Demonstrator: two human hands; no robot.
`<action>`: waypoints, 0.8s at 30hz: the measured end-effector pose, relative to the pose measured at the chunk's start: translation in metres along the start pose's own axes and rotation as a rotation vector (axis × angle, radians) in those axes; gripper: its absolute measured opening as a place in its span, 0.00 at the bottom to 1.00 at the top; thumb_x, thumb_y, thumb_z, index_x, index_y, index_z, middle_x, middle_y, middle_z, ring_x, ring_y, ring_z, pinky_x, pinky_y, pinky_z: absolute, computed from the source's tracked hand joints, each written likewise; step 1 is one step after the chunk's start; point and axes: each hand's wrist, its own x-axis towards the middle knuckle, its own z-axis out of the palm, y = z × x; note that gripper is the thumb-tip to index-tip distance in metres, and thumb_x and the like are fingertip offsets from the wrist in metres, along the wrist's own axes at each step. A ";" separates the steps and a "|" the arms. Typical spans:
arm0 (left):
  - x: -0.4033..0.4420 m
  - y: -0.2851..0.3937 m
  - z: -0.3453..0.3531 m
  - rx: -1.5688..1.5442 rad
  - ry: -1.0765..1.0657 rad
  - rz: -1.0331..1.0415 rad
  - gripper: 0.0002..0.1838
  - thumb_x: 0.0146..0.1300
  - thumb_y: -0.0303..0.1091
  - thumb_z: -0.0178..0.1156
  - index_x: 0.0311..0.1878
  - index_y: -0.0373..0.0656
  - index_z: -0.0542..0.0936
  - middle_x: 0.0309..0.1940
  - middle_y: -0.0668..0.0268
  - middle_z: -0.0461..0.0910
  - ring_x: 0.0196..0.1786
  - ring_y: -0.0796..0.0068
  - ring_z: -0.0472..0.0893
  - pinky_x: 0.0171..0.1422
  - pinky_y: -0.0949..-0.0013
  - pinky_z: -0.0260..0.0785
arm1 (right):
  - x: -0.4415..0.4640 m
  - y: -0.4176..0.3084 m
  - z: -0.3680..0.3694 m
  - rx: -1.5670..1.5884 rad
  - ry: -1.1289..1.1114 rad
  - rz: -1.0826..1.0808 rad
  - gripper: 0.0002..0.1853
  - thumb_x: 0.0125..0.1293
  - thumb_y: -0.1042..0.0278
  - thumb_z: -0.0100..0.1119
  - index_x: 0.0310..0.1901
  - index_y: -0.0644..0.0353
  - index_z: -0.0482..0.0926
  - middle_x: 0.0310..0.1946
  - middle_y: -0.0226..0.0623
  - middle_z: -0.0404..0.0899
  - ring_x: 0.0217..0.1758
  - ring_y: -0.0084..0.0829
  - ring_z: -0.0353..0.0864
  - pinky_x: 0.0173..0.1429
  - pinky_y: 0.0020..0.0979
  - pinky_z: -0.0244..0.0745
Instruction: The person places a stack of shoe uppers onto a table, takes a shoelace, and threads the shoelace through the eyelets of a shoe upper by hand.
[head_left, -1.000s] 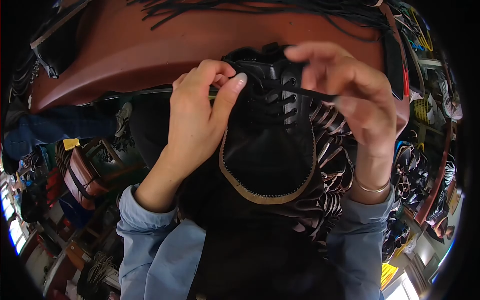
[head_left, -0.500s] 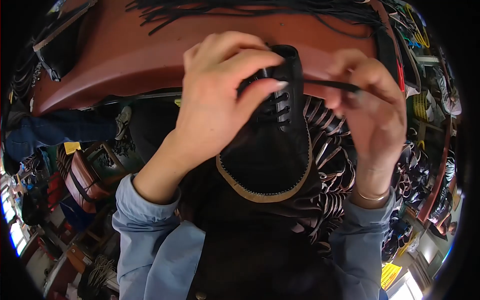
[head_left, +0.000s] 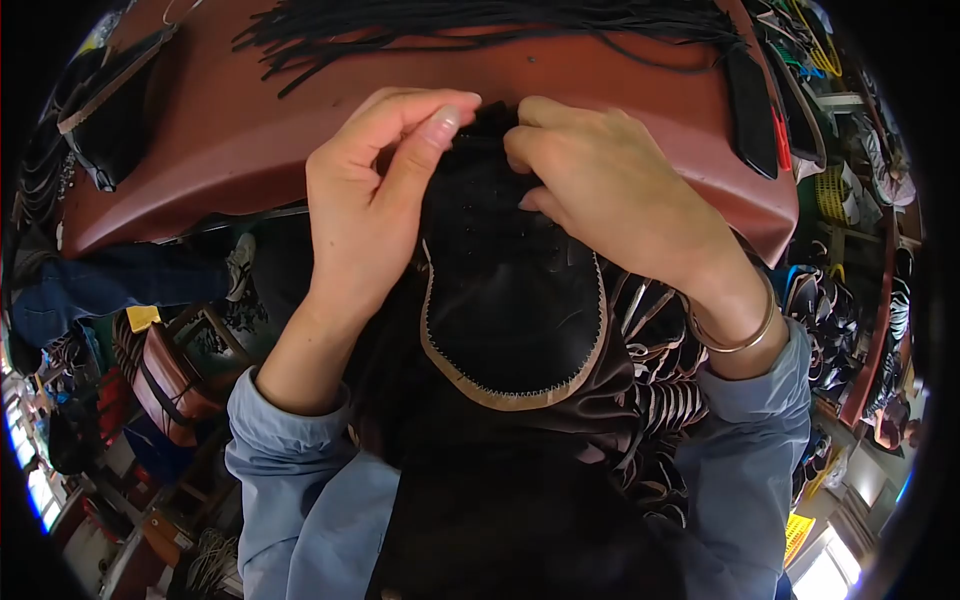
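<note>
A black leather shoe upper (head_left: 515, 330), with a tan edge and zigzag stitching round its toe, lies over my lap at the middle of the head view. Rows of small holes show towards its far end. My left hand (head_left: 370, 190) is at the upper's far left side, thumb and forefinger pinched together on its dark edge. At the far right side my right hand (head_left: 610, 180) has its fingers curled over the upper, the thumb tucked beneath. The black lace cannot be told apart from the dark leather between my hands.
A brown padded bench (head_left: 640, 110) stands ahead, with a bundle of black laces (head_left: 480, 25) along its far side. A black shoe piece (head_left: 115, 110) sits at its left. More stacked uppers (head_left: 665, 340) are at my right. A person's jeans-clad leg (head_left: 130, 278) is at the left.
My right hand has moved left from the stretched lace to the upper's far end. My left hand has shifted left. The upper has turned so its lacing rows no longer face me plainly.
</note>
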 end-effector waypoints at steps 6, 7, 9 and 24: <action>0.006 -0.010 -0.038 0.673 -0.317 0.427 0.16 0.56 0.20 0.61 0.48 0.43 0.83 0.39 0.67 0.77 0.40 0.76 0.74 0.46 0.75 0.67 | 0.000 0.002 0.001 0.117 0.004 0.031 0.12 0.50 0.76 0.67 0.36 0.64 0.76 0.36 0.40 0.73 0.43 0.45 0.76 0.43 0.43 0.69; 0.008 -0.008 -0.033 0.685 -0.338 0.482 0.18 0.51 0.19 0.63 0.46 0.45 0.84 0.37 0.67 0.75 0.40 0.73 0.74 0.44 0.73 0.67 | 0.001 0.003 0.001 0.119 -0.006 0.022 0.12 0.50 0.76 0.67 0.37 0.65 0.76 0.36 0.41 0.73 0.43 0.46 0.75 0.44 0.43 0.69; 0.020 -0.004 -0.026 0.694 -0.423 0.534 0.17 0.51 0.19 0.63 0.45 0.44 0.83 0.36 0.67 0.75 0.39 0.73 0.74 0.43 0.72 0.67 | 0.001 0.004 0.002 0.144 0.016 0.021 0.12 0.50 0.76 0.66 0.37 0.65 0.76 0.36 0.41 0.73 0.43 0.46 0.75 0.45 0.42 0.70; 0.050 -0.002 -0.019 0.652 -0.722 0.606 0.10 0.53 0.19 0.62 0.39 0.39 0.84 0.35 0.66 0.75 0.36 0.71 0.75 0.39 0.72 0.67 | -0.010 0.010 0.004 0.397 0.157 0.058 0.22 0.52 0.80 0.63 0.49 0.62 0.68 0.36 0.43 0.76 0.34 0.41 0.77 0.39 0.39 0.71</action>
